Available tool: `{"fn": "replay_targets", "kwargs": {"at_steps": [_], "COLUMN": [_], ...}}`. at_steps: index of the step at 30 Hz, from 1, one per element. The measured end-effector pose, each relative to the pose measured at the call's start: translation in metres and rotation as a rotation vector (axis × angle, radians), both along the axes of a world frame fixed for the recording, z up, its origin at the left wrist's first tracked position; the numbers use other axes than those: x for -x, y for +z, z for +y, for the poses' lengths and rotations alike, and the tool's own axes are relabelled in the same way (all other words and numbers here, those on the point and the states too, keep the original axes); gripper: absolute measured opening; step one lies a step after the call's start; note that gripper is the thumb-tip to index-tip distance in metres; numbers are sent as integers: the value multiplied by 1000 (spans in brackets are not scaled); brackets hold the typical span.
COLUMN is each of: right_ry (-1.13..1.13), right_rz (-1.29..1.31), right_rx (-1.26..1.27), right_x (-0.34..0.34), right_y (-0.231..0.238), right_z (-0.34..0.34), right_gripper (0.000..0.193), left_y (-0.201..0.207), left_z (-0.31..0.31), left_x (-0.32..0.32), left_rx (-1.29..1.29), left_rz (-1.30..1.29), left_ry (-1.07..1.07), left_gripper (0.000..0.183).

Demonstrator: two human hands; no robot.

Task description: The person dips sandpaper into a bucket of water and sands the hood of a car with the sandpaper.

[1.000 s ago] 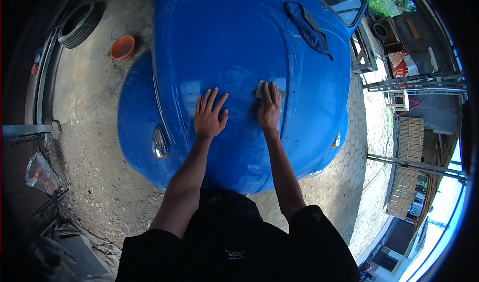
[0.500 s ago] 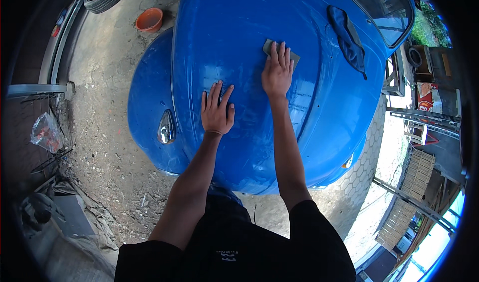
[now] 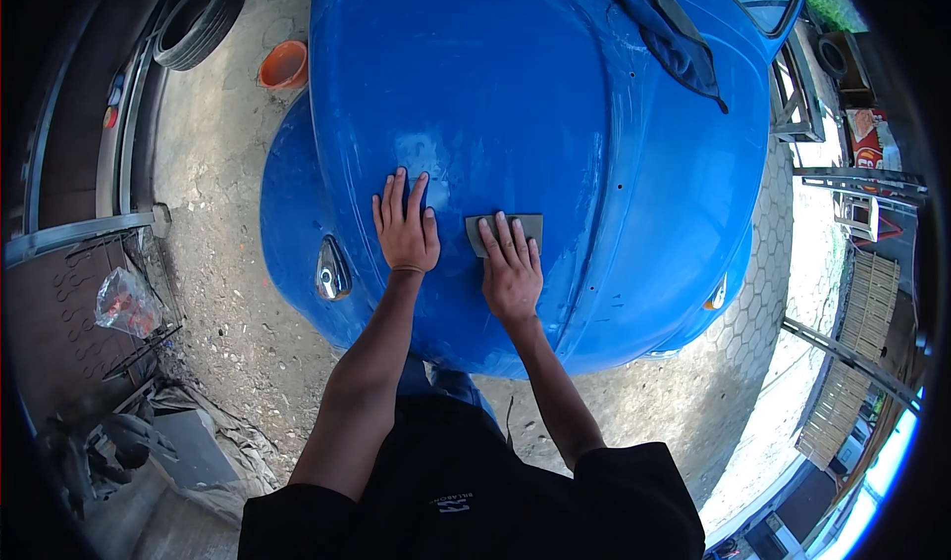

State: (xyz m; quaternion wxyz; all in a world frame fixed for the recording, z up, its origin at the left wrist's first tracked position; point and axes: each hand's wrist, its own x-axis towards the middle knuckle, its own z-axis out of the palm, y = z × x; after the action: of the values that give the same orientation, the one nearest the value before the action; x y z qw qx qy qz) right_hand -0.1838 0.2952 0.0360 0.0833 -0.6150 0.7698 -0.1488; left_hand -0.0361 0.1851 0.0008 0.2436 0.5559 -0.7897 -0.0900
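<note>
In front of me is the blue hood [image 3: 466,104] of a car, with pale wet-looking smears and streaks on it. My left hand [image 3: 406,233] lies flat on its left part, fingers spread, holding nothing. To the right and slightly lower, my right hand [image 3: 512,275] presses a grey-green sheet of sandpaper [image 3: 533,226] against the paint. The fingers rest over the sheet, whose top and right edges show past them; its underside is hidden. A dark blue cloth [image 3: 674,40] is draped farther up on the right side of the car.
A chrome-rimmed lamp [image 3: 333,269] sits on the left fender. Beyond it on the concrete floor stand an orange bucket [image 3: 283,65] and a tyre [image 3: 203,30]. A clear plastic bag [image 3: 129,303] is at the far left. Honeycomb paving [image 3: 755,273] runs along the right.
My right hand has drawn the sandpaper toward me and a little left across the hood. My left hand stays flat on the paint. The view has shifted slightly.
</note>
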Motion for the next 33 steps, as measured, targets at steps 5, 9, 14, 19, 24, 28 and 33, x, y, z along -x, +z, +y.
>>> {"fn": "replay_targets", "kwargs": {"at_steps": [5,9,14,19,24,28,33], "right_ry": [-309,-263,-342,-404,-304,-312,-279], "right_rz": [129,195,21,-78,-19,66,-61], "right_rx": [291,309,145,42,191,245,232], "right_x": [111,162,64,25,98,149,110], "right_y": [29,37,0,-30,16,32,-11], "right_z": [-113,-152,-7,115,-15,-74,43], "right_gripper": [46,44,49,51,46,45,50], "left_y": [0,-4,-3,-4,-3,-10,-14], "left_z": [4,6,3,4,-5,-5,-4], "left_x": [7,15,-5,3,5,16,9], "left_rx": [-17,-20,-16,29,47,41,40], "left_rz": [-16,-6,-44,-25,-11,5,-16], "left_ry": [-20,-24,-20,-40,-23,-23,-14], "left_gripper": [49,49,52,49,48,48,48]}}
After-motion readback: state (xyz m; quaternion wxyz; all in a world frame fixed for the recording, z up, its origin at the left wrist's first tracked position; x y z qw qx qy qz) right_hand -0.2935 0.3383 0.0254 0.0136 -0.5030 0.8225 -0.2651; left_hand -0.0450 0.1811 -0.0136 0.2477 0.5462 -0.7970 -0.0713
